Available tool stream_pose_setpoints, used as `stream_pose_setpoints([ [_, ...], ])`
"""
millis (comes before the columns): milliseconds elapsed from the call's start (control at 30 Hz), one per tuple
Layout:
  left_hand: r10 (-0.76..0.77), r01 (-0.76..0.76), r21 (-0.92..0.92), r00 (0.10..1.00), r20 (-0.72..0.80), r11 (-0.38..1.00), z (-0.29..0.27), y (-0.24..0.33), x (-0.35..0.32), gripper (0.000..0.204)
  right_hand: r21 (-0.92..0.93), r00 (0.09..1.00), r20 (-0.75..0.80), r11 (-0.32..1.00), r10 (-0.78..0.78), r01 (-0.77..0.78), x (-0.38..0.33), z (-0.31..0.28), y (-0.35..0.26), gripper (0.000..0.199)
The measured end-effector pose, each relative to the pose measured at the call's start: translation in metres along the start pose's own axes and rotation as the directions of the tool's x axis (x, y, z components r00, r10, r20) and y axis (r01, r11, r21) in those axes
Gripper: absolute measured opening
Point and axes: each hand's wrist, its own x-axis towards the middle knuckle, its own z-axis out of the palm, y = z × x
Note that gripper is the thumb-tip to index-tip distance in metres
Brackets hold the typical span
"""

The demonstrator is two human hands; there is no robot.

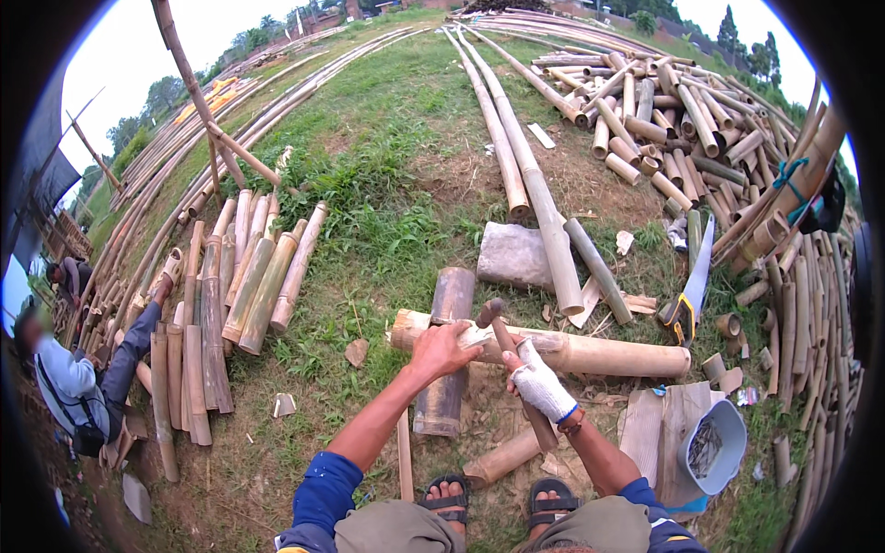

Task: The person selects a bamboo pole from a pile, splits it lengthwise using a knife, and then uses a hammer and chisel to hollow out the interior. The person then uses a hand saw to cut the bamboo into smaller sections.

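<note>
1. Widest of all, the grass [392, 111]: a broad green strip runs up the middle, between the left stack and the poles, giving room beside the log's left end.
2. Upper right, the pile [699, 122] of cut bamboo, too many to count, spilling down to its ragged near edge.
3. Here come two long poles [533, 180], side by side, the longer one's near end just beyond the log.
4. Left, the stack [247, 293] of short bamboo, well over a dozen; past it, two people [74, 378], one in blue, well apart from the log.
5. Centre stage, one log [608, 355] lying crosswise before the feet, over one dark crosspiece [454, 295]; its right end sits just beside the saw.
6. One stone block [516, 253], near the log's far side.
7. One bucket [728, 452], lower right, thin dark bits inside.
8. One saw [701, 272], blade upward.
9. Two sandals [447, 502], near side, a bamboo piece between them and the log.
10. And the hands! Left hand [438, 353], bare, at the log's left part, fingers curled; clamped or not, I can't tell. Right hand [542, 382], gloved, fingers clamped on the hammer.
11. One hammer [502, 336], head just beside the left fingers.
12. Smallest: one pale piece [475, 335] at those fingertips, kind unclear.
</note>
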Motion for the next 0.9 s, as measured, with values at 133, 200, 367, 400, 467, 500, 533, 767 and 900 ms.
stream_pose_setpoints([
  [133, -0.031, 0.031, 0.019, 1.0, 0.003, 0.999, -0.004, -0.002, -0.002, 0.07, 0.036, 0.998, 0.054, 0.999, 0.032, -0.034, 0.009, -0.007, -0.002, 0.055],
  [200, -0.048, 0.048, 0.016, 0.999, -0.009, 0.999, -0.004, -0.015, -0.003, 0.072, 0.043, 0.998, -0.043, 0.998, -0.048, 0.049, 0.0, 0.005, -0.02, 0.056],
  [367, -0.015, 0.016, -0.051, 1.0, 0.012, 0.999, 0.008, -0.006, 0.006, 0.069, -0.007, 0.958, -0.238, 0.987, -0.157, 0.16, -0.017, 0.003, -0.03, 0.058],
  [400, -0.005, 0.005, -0.044, 1.0, 0.006, 0.999, 0.005, -0.005, 0.007, 0.069, -0.017, 0.963, -0.227, 0.989, -0.144, 0.144, -0.012, 0.002, -0.028, 0.058],
  [467, -0.039, 0.041, -0.056, 0.999, 0.034, 0.998, 0.001, -0.004, 0.006, 0.068, -0.01, 0.998, -0.014, 0.998, 0.06, -0.06, 0.009, -0.003, -0.011, 0.058],
  [500, -0.05, 0.053, -0.061, 0.998, 0.044, 0.997, -0.001, -0.001, 0.007, 0.067, -0.059, 0.998, -0.023, 0.997, 0.052, -0.054, 0.009, -0.007, -0.007, 0.055],
  [533, -0.047, 0.051, -0.067, 0.997, 0.056, 0.996, -0.001, 0.004, 0.007, 0.067, -0.108, 0.998, -0.034, 0.993, 0.044, -0.048, 0.008, -0.013, -0.003, 0.052],
  [767, -0.064, 0.076, -0.127, 0.994, 0.089, 0.989, 0.003, -0.013, 0.011, 0.07, -0.011, 0.938, -0.285, 0.979, -0.197, 0.202, -0.017, 0.007, -0.032, 0.059],
  [900, -0.068, 0.072, -0.066, 0.996, 0.06, 0.995, 0.004, 0.0, 0.01, 0.07, -0.026, 0.994, -0.02, 0.994, 0.107, -0.107, 0.011, -0.01, 0.005, 0.053],
])
